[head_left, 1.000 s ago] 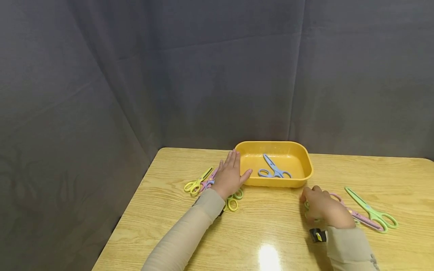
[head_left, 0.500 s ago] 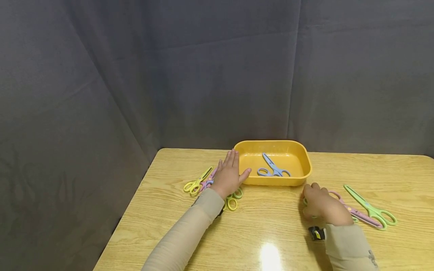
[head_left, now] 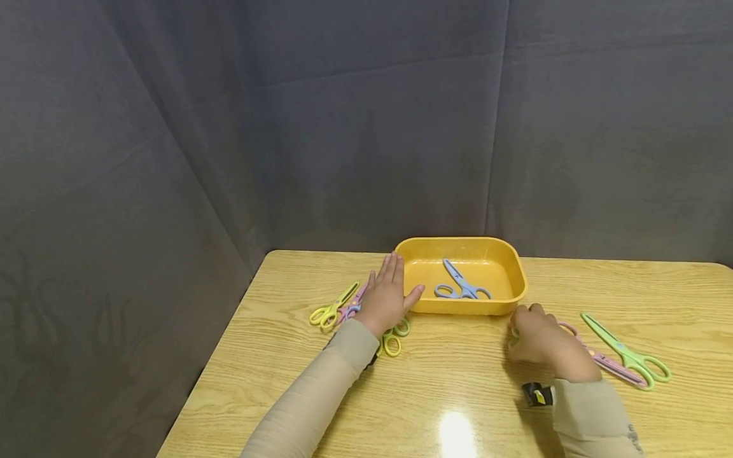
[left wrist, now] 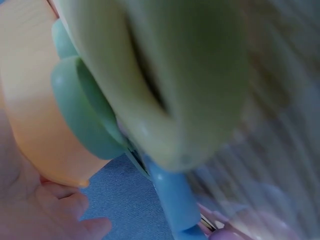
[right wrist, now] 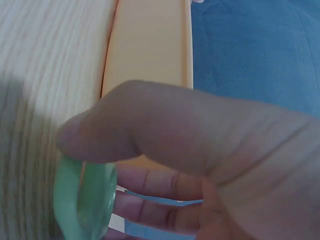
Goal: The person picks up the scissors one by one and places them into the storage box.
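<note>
My left hand lies with straight fingers against the left end of a yellow plastic tray. Inside the tray are blue scissors. To the tray's front right, my right hand pinches green scissors by a handle loop, between thumb and fingers; their blades are hidden. Under and beside my left wrist lie several scissors: yellow ones, a yellow loop and a green loop among them.
Right of my right hand, pink scissors lie next to large green scissors on the wooden table. A dark grey curtain hangs behind the table and along its left side.
My right hand has shifted slightly toward the tray, and the green bit that showed beside the pink scissors is out of sight. My left hand stays at the tray's end.
</note>
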### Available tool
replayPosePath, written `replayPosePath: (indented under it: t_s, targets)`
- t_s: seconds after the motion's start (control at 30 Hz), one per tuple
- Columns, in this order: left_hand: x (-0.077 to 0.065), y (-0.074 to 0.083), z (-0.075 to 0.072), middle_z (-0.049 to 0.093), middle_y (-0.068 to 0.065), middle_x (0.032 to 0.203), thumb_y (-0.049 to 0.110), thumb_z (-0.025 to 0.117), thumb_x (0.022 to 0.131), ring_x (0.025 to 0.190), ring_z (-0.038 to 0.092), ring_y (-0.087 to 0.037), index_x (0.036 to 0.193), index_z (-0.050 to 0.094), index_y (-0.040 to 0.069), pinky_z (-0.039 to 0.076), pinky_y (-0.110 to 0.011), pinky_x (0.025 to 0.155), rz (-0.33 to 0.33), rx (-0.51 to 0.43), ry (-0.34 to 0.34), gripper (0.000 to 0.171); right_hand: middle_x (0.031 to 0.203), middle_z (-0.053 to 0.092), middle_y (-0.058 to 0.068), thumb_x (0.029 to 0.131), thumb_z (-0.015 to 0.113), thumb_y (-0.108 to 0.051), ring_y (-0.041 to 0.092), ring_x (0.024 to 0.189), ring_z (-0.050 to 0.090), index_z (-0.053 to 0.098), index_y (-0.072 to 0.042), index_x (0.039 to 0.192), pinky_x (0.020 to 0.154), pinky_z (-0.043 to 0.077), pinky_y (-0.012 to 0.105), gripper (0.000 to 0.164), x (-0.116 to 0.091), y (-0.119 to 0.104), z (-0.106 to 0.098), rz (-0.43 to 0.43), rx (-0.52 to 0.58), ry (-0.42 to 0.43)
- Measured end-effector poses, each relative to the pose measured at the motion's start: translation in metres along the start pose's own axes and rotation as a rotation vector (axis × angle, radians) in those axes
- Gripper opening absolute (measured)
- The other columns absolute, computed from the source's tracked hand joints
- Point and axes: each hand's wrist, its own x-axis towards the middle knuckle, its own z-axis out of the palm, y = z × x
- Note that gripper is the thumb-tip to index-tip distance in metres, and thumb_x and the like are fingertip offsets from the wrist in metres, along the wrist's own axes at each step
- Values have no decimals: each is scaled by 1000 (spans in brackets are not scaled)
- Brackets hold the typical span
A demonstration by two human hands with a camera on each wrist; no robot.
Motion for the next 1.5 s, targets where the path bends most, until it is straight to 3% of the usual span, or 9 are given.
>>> replayPosePath:
  t_s: [0.17, 0.37, 0.53, 0.77, 1.13, 1.37, 1.43, 1.5]
  targets:
    - [0, 1, -1, 11, -16, 168, 58, 36, 106, 156, 8, -29, 161, 15, -1, 17, -53, 122, 4, 6, 4, 83, 99, 46, 27, 69, 78, -8, 37, 85, 52, 54, 16, 109, 72, 51, 51, 52, 0, 3, -3, -5, 53, 31]
    - [4, 1, 3, 11, -14, 169, 57, 38, 106, 156, 8, -28, 161, 15, 0, 16, -53, 123, -5, 9, 9, 83, 105, 51, 29, 71, 82, -12, 38, 95, 53, 54, 18, 117, 83, 51, 56, 61, -3, 3, -7, -24, 109, 72]
    - [4, 0, 4, 10, -14, 169, 58, 37, 106, 156, 7, -27, 161, 13, 1, 16, -52, 123, -12, 12, 3, 83, 108, 58, 34, 73, 81, -13, 49, 104, 57, 52, 20, 117, 92, 47, 62, 62, -6, 4, -10, -49, 126, 106]
    - [4, -1, 5, 11, -15, 169, 59, 36, 106, 156, 8, -28, 161, 14, 0, 17, -53, 122, -10, 22, 9, 84, 118, 57, 41, 80, 76, -14, 57, 113, 55, 48, 20, 123, 92, 48, 62, 62, -6, 8, -16, -12, 128, 114]
    - [5, -1, 6, 10, -15, 169, 59, 35, 106, 156, 7, -29, 161, 13, -1, 16, -54, 122, -1, 17, 11, 84, 112, 62, 38, 81, 76, -19, 47, 99, 63, 48, 20, 128, 82, 53, 58, 67, -14, 7, -28, -12, 133, 183]
    - [4, -1, 7, 9, -14, 169, 61, 32, 105, 156, 6, -28, 161, 12, 0, 15, -53, 123, -7, 14, 0, 85, 110, 64, 33, 85, 73, -19, 30, 82, 62, 45, 17, 136, 72, 52, 42, 68, -19, 2, -34, 6, 197, 228]
    - [4, -1, 6, 9, -14, 169, 62, 31, 105, 156, 5, -27, 161, 12, 0, 15, -53, 123, -6, 17, -4, 85, 108, 64, 32, 86, 71, -19, 29, 73, 65, 44, 16, 137, 72, 51, 40, 67, -19, 1, -35, 10, 225, 242]
    - [3, 0, 5, 10, -15, 169, 61, 33, 106, 156, 4, -27, 161, 13, 0, 15, -53, 123, -3, 11, 0, 85, 113, 63, 33, 87, 69, -21, 32, 77, 67, 45, 14, 137, 74, 52, 41, 66, -20, 0, -35, 14, 245, 264]
